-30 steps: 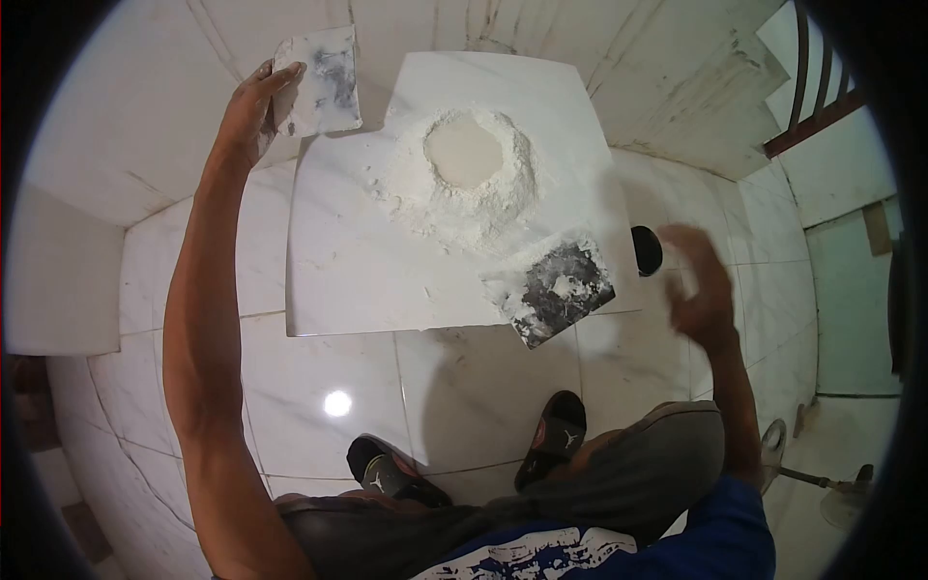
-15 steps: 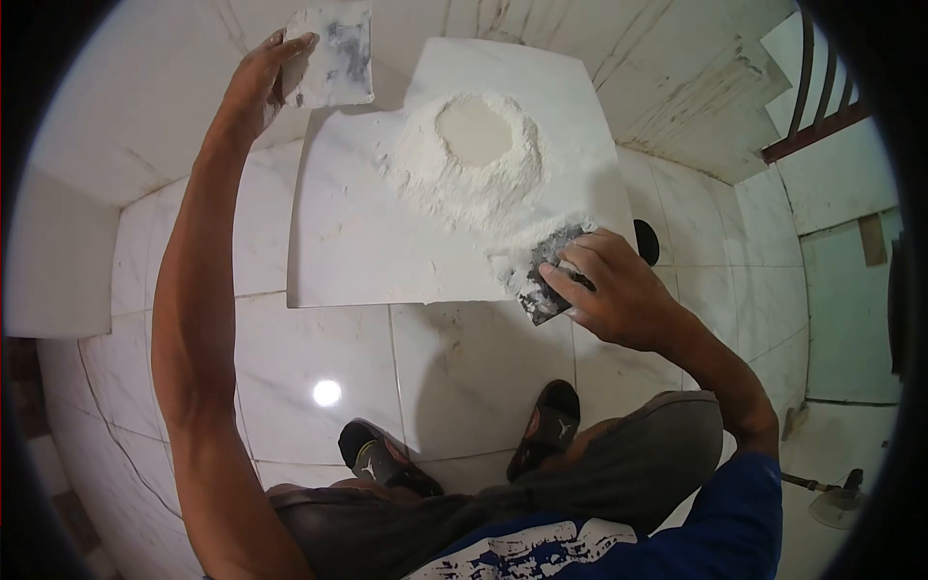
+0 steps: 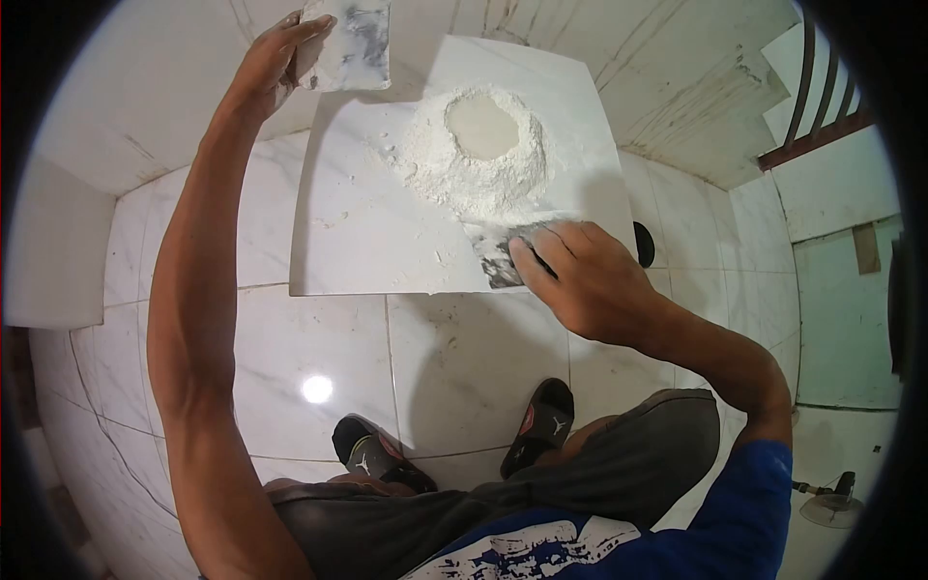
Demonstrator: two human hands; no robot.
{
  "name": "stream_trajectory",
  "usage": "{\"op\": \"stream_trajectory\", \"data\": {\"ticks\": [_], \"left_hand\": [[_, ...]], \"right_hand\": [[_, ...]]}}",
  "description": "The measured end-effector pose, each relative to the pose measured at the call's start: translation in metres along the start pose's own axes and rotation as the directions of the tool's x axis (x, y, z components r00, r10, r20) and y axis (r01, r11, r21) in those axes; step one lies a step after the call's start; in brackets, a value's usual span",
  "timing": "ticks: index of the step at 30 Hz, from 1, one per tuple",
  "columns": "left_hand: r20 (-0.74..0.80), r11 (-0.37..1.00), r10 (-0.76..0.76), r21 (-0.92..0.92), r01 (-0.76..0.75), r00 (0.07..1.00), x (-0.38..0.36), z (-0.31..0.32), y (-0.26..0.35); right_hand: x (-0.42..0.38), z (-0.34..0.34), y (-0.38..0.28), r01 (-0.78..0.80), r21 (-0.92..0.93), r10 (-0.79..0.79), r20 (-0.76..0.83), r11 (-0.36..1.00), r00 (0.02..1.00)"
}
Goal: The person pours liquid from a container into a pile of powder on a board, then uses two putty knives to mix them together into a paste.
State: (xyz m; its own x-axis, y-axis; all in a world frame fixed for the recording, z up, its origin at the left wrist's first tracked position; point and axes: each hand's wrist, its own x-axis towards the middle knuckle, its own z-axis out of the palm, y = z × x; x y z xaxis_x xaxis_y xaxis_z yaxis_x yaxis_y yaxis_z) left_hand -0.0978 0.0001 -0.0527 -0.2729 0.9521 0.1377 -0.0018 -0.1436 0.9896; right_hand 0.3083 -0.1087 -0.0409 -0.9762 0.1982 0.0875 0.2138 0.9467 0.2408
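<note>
At the upper left, my left hand (image 3: 273, 66) grips the edge of a square plate (image 3: 356, 48) smeared with white and grey paste, raised beside the white board (image 3: 338, 232). My right hand (image 3: 592, 280) is closed on a dark flat scraper (image 3: 498, 259) coated in white material, low over the board's front right part. Just beyond the scraper, a ring-shaped mound of white powder (image 3: 474, 184) lies on the board, with a pale, smooth pool (image 3: 482, 128) in its middle. Powder crumbs are scattered to the mound's left.
Under the board is a tiled floor (image 3: 319, 338). My two feet in dark slides (image 3: 541, 425) stand in front of it. A marble-patterned wall (image 3: 677, 77) rises behind. A round black object (image 3: 643, 245) shows past the board's right edge, and a cable (image 3: 106, 425) runs at the left.
My right hand and the scraper have moved left and slightly up, to just below the mound. The plate in my left hand now appears a little higher and further right.
</note>
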Motion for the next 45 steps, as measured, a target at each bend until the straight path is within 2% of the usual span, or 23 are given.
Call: {"op": "stream_trajectory", "data": {"ticks": [3, 4, 6, 7, 9, 13, 14, 17, 20, 23, 26, 28, 31, 34, 35, 38, 41, 42, 45], "left_hand": [[0.075, 1.000, -0.017, 0.008, 0.016, 0.997, 0.008, -0.008, -0.002], [0.104, 1.000, -0.028, 0.007, 0.027, 0.994, 0.010, -0.012, -0.003], [0.052, 1.000, -0.008, -0.010, 0.009, 0.999, 0.007, -0.007, -0.002], [0.026, 1.000, 0.000, -0.019, 0.001, 1.000, 0.003, -0.003, 0.000], [0.078, 1.000, -0.001, 0.001, 0.001, 0.997, 0.010, -0.012, -0.003], [0.090, 0.999, 0.017, -0.034, -0.014, 0.996, 0.014, -0.016, -0.007], [0.079, 1.000, 0.004, -0.012, -0.003, 0.997, 0.014, -0.015, -0.007], [0.067, 1.000, -0.018, 0.018, 0.017, 0.998, 0.017, -0.019, -0.010], [0.074, 1.000, 0.002, -0.001, -0.001, 0.997, 0.019, -0.019, -0.008], [0.027, 1.000, 0.006, 0.003, -0.006, 1.000, 0.010, -0.012, -0.003], [0.013, 1.000, 0.000, 0.009, -0.001, 1.000, 0.010, -0.011, -0.006], [0.021, 1.000, 0.006, 0.005, -0.006, 1.000, 0.010, -0.010, -0.006], [0.066, 0.991, 0.054, -0.126, -0.045, 0.996, 0.007, -0.007, 0.004], [0.104, 0.997, 0.047, -0.062, -0.041, 0.993, 0.009, -0.010, 0.009], [0.102, 0.993, 0.061, -0.104, -0.050, 0.993, 0.010, -0.010, 0.008], [0.069, 0.979, 0.090, -0.189, -0.075, 0.994, 0.004, -0.003, 0.011], [0.028, 0.980, 0.090, -0.179, -0.084, 0.996, 0.004, -0.006, 0.009], [0.036, 0.984, 0.084, -0.160, -0.077, 0.996, 0.009, -0.010, 0.006], [0.072, 0.990, 0.070, -0.127, -0.061, 0.995, 0.012, -0.017, 0.005]], "right_hand": [[0.014, 0.003, 0.003, 0.009, -0.107, -0.017, -0.081, 0.994, 0.997], [0.016, 0.003, 0.006, -0.003, -0.086, -0.006, -0.104, 0.996, 0.995], [0.023, -0.001, 0.011, -0.020, -0.041, 0.013, -0.148, 0.999, 0.989], [0.025, -0.003, 0.017, -0.042, -0.016, 0.039, -0.134, 0.999, 0.990], [0.029, -0.010, 0.028, -0.088, 0.034, 0.091, -0.104, 0.996, 0.990], [0.041, -0.027, 0.050, -0.217, 0.140, 0.234, -0.124, 0.966, 0.964], [0.043, -0.030, 0.058, -0.291, 0.230, 0.314, -0.071, 0.929, 0.947], [0.049, -0.043, 0.063, -0.294, 0.225, 0.319, -0.081, 0.929, 0.944], [0.047, -0.045, 0.039, -0.194, 0.025, 0.195, -0.072, 0.981, 0.978], [0.047, -0.035, -0.003, -0.056, 0.090, 0.057, -0.014, 0.994, 0.998], [0.051, -0.022, -0.024, 0.105, 0.025, -0.104, -0.048, 0.994, 0.993], [0.057, -0.019, -0.035, 0.065, -0.020, -0.065, 0.000, 0.998, 0.998], [0.071, -0.007, -0.045, -0.035, -0.137, 0.042, 0.043, 0.990, 0.998], [0.088, -0.003, -0.041, -0.121, -0.241, 0.156, 0.131, 0.963, 0.979], [0.092, -0.003, -0.039, -0.142, -0.270, 0.192, 0.169, 0.952, 0.967], [0.097, -0.003, -0.032, -0.232, -0.182, 0.249, 0.077, 0.955, 0.965], [0.093, -0.019, -0.008, -0.310, 0.211, 0.315, 0.013, 0.927, 0.949], [0.091, -0.026, -0.003, -0.309, 0.179, 0.318, -0.020, 0.934, 0.948], [0.092, -0.043, 0.013, -0.396, 0.091, 0.397, 0.008, 0.914, 0.918]]}}
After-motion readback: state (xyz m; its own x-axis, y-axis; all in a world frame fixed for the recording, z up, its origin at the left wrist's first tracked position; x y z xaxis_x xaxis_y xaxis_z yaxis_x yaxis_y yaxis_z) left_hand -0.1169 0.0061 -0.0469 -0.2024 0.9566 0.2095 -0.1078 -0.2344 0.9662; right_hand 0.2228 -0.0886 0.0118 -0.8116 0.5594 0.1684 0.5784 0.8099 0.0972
